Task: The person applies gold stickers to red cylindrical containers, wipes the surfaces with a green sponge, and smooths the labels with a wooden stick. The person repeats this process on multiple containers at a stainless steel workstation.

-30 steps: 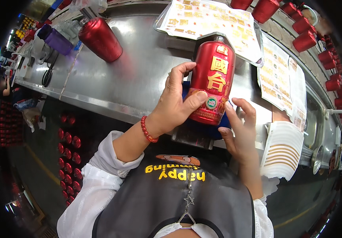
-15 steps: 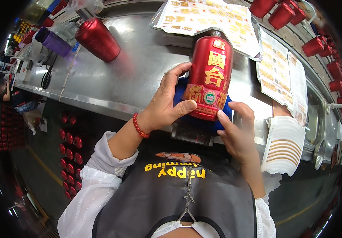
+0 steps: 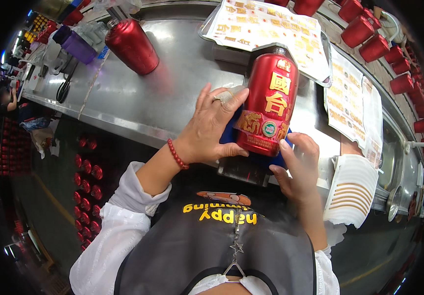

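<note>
A glossy red bottle [image 3: 266,105] with gold characters lies tilted on a blue padded rest [image 3: 229,129], its neck pointing away from me. Around its lower part runs a red and gold label [image 3: 256,124] with a green and white round mark. My left hand [image 3: 209,125] braces the bottle's left side, a forefinger at the wall and the thumb by the base corner; its other fingers are raised. At the lower right corner, my right hand [image 3: 300,164] has a fingertip against the bottle, with its fingers apart and the thumb below. It holds nothing else.
Another red bottle [image 3: 132,46] stands at the left on the steel table [image 3: 187,59], near a purple bottle [image 3: 74,45]. Gold sticker sheets [image 3: 266,24] lie on a tray at the back, more [image 3: 344,93] at right. A white strip sheet [image 3: 352,189] hangs over the edge.
My left thumb has slid down off the label to the base corner, and the left fingers have spread and lifted. The view has shifted slightly; the bottle keeps its place on the rest.
</note>
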### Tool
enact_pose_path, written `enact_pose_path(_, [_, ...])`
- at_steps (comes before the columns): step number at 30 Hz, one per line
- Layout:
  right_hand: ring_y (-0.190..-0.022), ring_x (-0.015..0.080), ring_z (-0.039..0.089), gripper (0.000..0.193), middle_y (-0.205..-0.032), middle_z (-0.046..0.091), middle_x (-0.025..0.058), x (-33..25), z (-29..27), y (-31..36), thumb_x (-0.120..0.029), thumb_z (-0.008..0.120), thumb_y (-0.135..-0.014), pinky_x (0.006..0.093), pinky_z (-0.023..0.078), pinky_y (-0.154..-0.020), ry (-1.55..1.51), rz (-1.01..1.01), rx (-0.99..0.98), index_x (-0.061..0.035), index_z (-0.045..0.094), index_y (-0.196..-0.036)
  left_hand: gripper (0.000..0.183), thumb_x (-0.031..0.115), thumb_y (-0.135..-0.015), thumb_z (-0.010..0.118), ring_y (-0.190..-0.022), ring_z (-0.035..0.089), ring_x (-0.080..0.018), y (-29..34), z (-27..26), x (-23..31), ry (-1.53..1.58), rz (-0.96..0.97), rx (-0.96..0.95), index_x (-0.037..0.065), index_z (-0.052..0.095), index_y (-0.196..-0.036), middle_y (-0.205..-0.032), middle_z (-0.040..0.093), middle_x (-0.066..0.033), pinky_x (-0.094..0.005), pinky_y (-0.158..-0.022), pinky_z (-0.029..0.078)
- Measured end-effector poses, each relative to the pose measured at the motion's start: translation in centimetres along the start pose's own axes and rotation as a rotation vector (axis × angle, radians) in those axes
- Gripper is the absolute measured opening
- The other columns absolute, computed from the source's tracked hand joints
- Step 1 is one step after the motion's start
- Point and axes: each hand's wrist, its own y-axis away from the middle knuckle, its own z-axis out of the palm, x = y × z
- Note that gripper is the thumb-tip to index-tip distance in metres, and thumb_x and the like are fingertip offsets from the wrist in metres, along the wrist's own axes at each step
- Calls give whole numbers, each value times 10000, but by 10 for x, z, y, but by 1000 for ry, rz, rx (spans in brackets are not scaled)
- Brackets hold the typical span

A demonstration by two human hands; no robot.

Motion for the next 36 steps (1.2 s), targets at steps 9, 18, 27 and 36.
enact_pose_path(9, [-1148, 372, 543, 658, -1274, 533, 159, -1, 3, 0, -34, 826, -647, 468, 471, -956, 47, 54, 11, -109, 659, -1279, 786, 635, -882, 594, -1367, 347, -352, 4, 2, 32, -124, 7, 182, 125, 500, -1474, -1378, 578, -129, -596, -1186, 115])
enact_pose_path(18, [-1138, 376, 548, 629, -1248, 545, 165, 0, 7, -1, 22, 798, -648, 474, 465, -956, 51, 52, 27, -106, 677, -1251, 764, 601, -951, 514, -1378, 326, -374, 21, 19, 36, -130, -107, 188, 41, 491, -1470, -1388, 558, -162, -603, -1178, 110])
enact_pose_path(27, [-1135, 383, 551, 613, -1238, 554, 175, -2, 8, -3, 28, 791, -662, 479, 465, -964, 48, 53, 53, -86, 674, -1253, 744, 503, -925, 632, -1391, 358, -419, 19, 19, 59, -152, 22, 204, 25, 464, -1469, -1476, 489, -213, -606, -1177, 127])
enact_pose_path(36, [-1171, 385, 527, 636, -1298, 509, 183, 0, 13, 6, 14, 785, -693, 483, 457, -990, 3, 86, 60, -95, 646, -1304, 865, 437, -787, 778, -1393, 337, -384, -8, 9, 65, -216, -85, 163, 129, 426, -1515, -1396, 539, -163, -637, -1156, 89])
